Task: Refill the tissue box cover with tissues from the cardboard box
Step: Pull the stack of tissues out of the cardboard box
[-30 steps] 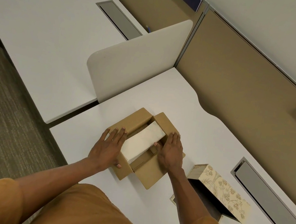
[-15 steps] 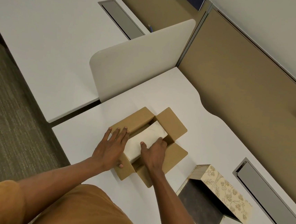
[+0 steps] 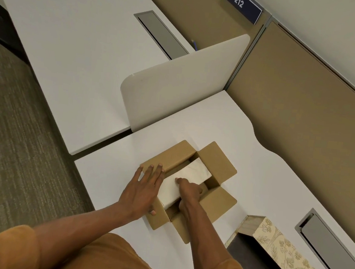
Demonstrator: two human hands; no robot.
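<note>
Cardboard box (image 3: 189, 185) sits open on the white surface (image 3: 265, 177), all flaps folded outward. White stack of tissues (image 3: 186, 179) lies lengthwise inside it, top face showing and tilted, with the near end higher.

Left hand (image 3: 145, 188): flat, fingers spread, palm down on the box's left flap, thumb wrapped over the near left corner. Pressing on the box, not gripping anything.

Right hand (image 3: 188, 189): reaching into the box from the near side, fingers curled around the right edge of the tissues, thumb on top of the stack. Closed on the tissues; fingertips are hidden below the stack, so can't tell how far under they go.

Tissue box cover (image 3: 286, 255): floral cream pattern, lying on its side on the surface to the right of the cardboard box, near but apart from it. Dark open underside faces the person; interior looks dark, contents can't be made out.

Beyond the box a low white divider (image 3: 176, 91) stands at the far edge of the surface. Grey slot (image 3: 332, 251) set into the surface right of the cover. Orange sleeves at the bottom of the view.
</note>
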